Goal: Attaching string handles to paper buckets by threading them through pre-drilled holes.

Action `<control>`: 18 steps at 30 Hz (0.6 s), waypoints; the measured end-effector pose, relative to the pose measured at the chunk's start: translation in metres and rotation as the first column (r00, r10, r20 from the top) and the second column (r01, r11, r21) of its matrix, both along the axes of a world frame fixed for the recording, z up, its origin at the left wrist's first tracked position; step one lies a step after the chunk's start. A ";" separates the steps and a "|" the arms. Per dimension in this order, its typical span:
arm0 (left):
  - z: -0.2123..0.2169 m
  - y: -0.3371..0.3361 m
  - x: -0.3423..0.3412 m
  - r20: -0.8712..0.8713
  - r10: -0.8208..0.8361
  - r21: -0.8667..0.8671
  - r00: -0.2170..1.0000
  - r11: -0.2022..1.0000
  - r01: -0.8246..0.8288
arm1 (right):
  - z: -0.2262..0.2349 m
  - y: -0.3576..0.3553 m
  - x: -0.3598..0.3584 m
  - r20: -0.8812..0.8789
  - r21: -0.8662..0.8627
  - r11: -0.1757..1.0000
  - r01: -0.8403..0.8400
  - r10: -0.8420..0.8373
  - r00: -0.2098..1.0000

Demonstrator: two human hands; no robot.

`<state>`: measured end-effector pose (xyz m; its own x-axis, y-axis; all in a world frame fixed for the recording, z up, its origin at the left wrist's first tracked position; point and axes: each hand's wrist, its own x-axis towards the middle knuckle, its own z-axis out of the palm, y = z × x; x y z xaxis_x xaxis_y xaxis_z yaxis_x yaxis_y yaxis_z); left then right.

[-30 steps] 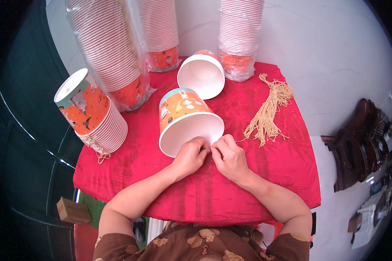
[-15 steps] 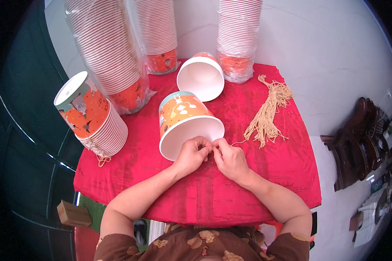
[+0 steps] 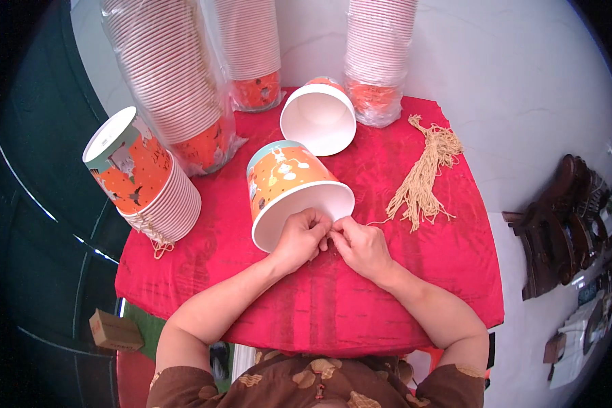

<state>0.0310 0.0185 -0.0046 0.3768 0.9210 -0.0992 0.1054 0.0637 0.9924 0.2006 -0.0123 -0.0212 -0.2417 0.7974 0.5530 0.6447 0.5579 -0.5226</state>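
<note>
An orange and teal paper bucket [image 3: 287,182] lies on its side on the red tablecloth [image 3: 319,299], mouth toward me. My left hand [image 3: 300,238] pinches its near rim. My right hand [image 3: 360,246] sits just beside it, fingertips meeting the left hand's at the rim; a thin beige string runs from there toward the bundle of beige strings [image 3: 425,178] on the right. What the fingertips hold is too small to make out.
A second bucket [image 3: 318,119] lies behind, white inside showing. Wrapped tall stacks of buckets [image 3: 173,75] stand at the back. A tilted stack of buckets [image 3: 143,180] rests at the left edge. A dark wooden object [image 3: 564,224] is on the floor at right.
The bucket has shifted slightly between my hands, and my fingertips have drawn closer together at its rim. Nothing else on the table has moved.
</note>
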 end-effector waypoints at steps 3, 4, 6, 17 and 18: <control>0.008 -0.004 0.005 0.057 0.028 0.004 0.998 1.000 -0.028 | -0.004 0.004 0.000 -0.062 0.039 0.999 0.023 -0.021 0.998; 0.007 -0.004 0.004 0.056 0.030 0.004 0.998 1.000 -0.031 | -0.004 0.005 -0.001 -0.099 0.030 0.999 0.024 -0.021 0.995; 0.007 -0.005 0.003 0.064 -0.003 0.019 0.998 1.000 0.002 | -0.005 0.005 -0.001 -0.136 0.022 1.000 0.022 -0.019 0.990; 0.010 -0.011 -0.001 -0.069 0.056 0.170 0.996 0.984 -0.044 | -0.002 0.003 0.001 -0.162 -0.063 0.998 0.018 -0.028 0.986; 0.009 -0.010 -0.002 -0.112 0.088 0.226 0.990 0.972 -0.061 | -0.003 0.003 0.002 -0.162 -0.063 0.998 0.019 -0.029 0.986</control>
